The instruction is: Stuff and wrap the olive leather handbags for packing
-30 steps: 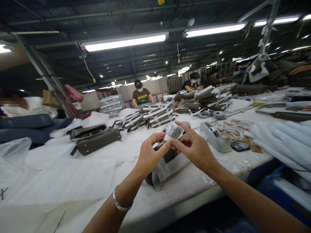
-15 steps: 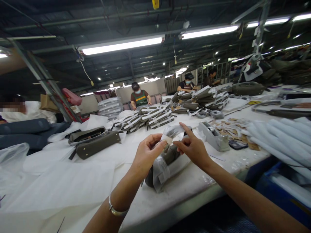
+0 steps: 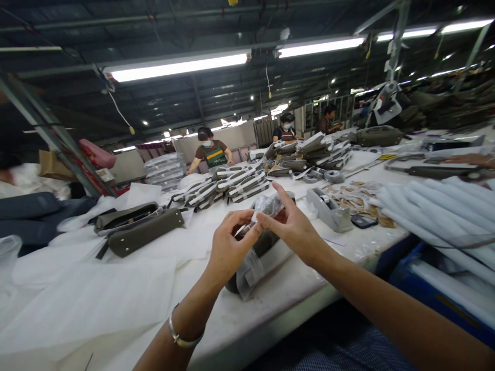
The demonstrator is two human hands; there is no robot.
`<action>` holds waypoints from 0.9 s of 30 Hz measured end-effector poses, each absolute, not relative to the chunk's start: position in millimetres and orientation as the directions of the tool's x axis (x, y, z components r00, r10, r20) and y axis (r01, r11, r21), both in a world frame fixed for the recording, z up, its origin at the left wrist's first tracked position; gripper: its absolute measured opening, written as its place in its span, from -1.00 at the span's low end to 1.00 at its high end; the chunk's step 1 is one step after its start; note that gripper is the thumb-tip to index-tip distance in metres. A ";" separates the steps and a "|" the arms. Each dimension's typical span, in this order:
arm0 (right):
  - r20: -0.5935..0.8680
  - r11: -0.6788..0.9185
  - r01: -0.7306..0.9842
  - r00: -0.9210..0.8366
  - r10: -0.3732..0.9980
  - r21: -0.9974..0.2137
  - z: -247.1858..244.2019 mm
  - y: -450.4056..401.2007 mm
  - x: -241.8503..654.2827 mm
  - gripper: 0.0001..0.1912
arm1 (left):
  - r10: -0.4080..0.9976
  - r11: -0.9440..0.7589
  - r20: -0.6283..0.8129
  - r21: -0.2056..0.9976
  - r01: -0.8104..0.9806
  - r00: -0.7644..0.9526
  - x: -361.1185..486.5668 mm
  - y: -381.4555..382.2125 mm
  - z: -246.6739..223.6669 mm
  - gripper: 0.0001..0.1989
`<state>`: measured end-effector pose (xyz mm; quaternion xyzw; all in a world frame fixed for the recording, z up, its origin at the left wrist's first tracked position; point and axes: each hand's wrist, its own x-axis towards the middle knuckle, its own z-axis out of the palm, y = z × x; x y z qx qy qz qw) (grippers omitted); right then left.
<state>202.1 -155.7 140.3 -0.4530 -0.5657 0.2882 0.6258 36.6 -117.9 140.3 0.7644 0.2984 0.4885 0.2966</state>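
A dark olive bag (image 3: pixel 266 242), partly covered in white foam and clear plastic, lies on the white table in front of me. My left hand (image 3: pixel 232 239), with a silver bangle at the wrist, pinches a small white piece (image 3: pixel 254 216) above the bag. My right hand (image 3: pixel 290 221) meets it there, its thumb against the same white piece and its index finger stretched up. Clear plastic (image 3: pixel 268 205) bunches just behind the fingertips. The right fingers' undersides are hidden.
Left on the table (image 3: pixel 247 330) lie an olive bag (image 3: pixel 145 232) and white foam sheets (image 3: pixel 96 288). A tape dispenser (image 3: pixel 328 210), brown tags and a phone (image 3: pixel 363 221) are at the right, beside foam rolls (image 3: pixel 444 216). Beyond are stacked bags (image 3: pixel 240 184) and people.
My right hand has moved in to the left, and its thumb now meets the white piece at my left fingertips. The whole view has shifted slightly, moving the scene left.
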 end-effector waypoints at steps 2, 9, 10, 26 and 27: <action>0.467 0.437 0.168 0.239 0.851 -0.883 140.0 -147.7 198.5 -0.09 | 0.730 -0.662 0.588 0.736 0.143 0.349 35.1 -119.4 142.6 -0.75; 0.445 0.426 0.132 0.192 0.875 -0.895 147.1 -115.2 188.0 -0.23 | 0.780 -0.604 0.530 0.778 0.175 0.333 25.1 -119.0 137.7 -0.51; 0.438 0.414 0.170 0.142 0.888 -0.894 147.8 -112.2 191.3 -0.21 | 0.793 -0.597 0.521 0.769 0.230 0.315 23.8 -117.4 135.2 -0.46; 0.381 -0.367 0.819 0.541 0.750 -0.442 39.2 -109.1 496.2 -0.68 | 0.891 -0.442 0.414 0.693 0.570 0.187 17.3 -110.4 107.2 -0.28; 0.365 -0.392 0.823 0.543 0.757 -0.411 31.6 -104.7 506.6 -0.69 | 0.884 -0.449 0.433 0.677 0.584 0.177 19.7 -112.4 107.0 -0.29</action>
